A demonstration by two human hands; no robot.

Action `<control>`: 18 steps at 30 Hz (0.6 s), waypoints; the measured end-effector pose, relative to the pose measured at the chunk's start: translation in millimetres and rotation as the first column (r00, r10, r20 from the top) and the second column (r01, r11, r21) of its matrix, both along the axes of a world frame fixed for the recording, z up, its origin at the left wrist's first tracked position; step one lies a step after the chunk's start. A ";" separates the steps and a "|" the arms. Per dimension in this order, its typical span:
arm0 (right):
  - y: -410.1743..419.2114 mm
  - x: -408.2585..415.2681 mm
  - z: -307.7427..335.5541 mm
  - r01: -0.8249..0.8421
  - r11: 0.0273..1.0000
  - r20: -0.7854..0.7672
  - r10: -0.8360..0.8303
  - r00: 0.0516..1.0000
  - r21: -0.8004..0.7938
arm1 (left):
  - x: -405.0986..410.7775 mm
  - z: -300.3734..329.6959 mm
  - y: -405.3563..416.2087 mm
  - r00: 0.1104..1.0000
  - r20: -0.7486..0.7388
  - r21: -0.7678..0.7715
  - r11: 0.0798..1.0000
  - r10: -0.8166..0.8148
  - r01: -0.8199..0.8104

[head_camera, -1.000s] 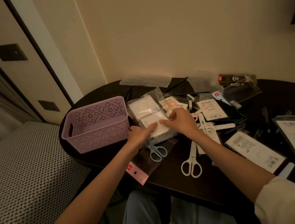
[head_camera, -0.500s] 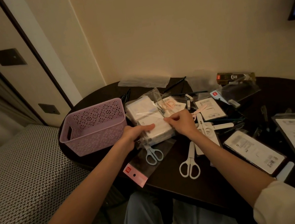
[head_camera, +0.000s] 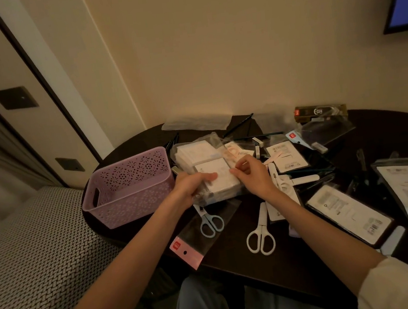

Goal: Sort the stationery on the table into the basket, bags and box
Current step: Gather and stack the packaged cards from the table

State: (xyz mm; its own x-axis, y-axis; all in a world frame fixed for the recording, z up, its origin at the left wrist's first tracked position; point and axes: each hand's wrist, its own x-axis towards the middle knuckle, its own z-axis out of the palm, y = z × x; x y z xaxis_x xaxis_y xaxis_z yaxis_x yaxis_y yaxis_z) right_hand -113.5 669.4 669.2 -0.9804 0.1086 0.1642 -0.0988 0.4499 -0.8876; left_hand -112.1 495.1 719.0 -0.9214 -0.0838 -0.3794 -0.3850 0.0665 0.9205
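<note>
A clear plastic bag of white pads lies on the dark round table, just right of the purple lattice basket. My left hand grips the bag's near left edge, thumb on top. My right hand pinches the bag's right side. Blue-handled scissors lie on an empty clear bag with a pink header below my left hand. White scissors lie near my right forearm.
Packaged stationery cards, black pens, small white erasers and a dark box crowd the table's right and back. A patterned seat stands to the left. My knees sit under the table's front edge.
Both hands went from pressing flat on the bag of pads to curling round its edges. My left thumb now lies on top; the bag has barely shifted.
</note>
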 end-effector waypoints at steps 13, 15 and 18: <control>29.4 -9.9 22.5 0.105 0.954 0.281 -0.022 0.959 -0.281 | 11.5 12.1 9.2 0.993 -0.116 0.154 0.988 0.021 -0.003; 37.2 -11.0 27.9 0.037 0.955 0.358 0.075 0.931 -0.295 | 11.6 11.6 7.5 0.989 -0.149 0.126 0.992 0.015 0.004; 47.0 -10.2 37.7 -0.124 0.876 0.403 0.335 0.852 -0.466 | 13.9 13.5 4.1 0.979 -0.202 0.117 0.993 -0.005 0.029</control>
State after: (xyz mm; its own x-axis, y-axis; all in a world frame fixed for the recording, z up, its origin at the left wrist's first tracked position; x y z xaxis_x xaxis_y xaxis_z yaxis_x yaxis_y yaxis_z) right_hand -123.7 716.4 706.9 -0.9322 -0.1760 -0.3164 0.3119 0.0533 -0.9486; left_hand -98.2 499.1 732.5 -0.9807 -0.0334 -0.1928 -0.1913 -0.0430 0.9806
